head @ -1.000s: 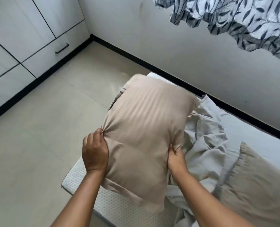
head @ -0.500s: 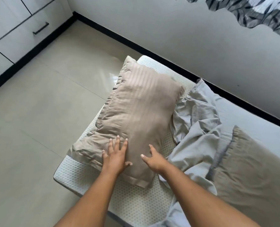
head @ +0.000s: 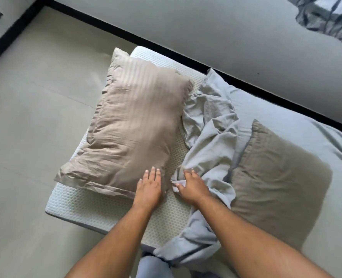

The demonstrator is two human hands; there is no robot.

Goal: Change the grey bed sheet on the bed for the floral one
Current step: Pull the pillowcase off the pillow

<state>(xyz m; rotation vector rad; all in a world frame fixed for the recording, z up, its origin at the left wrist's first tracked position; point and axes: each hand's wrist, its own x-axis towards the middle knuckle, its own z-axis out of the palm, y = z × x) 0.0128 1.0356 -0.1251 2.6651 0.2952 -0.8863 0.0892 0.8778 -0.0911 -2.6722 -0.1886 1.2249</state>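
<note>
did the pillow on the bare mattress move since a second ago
Yes, downward: the pillow was held up above the mattress; now it lies flat on it.

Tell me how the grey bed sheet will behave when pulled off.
Probably floppy: the grey bed sheet lies bunched in soft folds. Likely light; the right hand pinches it. It may drag the beige pillow lying on it.

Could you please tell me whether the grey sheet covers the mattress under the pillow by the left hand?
No, that pillow lies on bare white mattress, the grey sheet bunched beside it.
</note>
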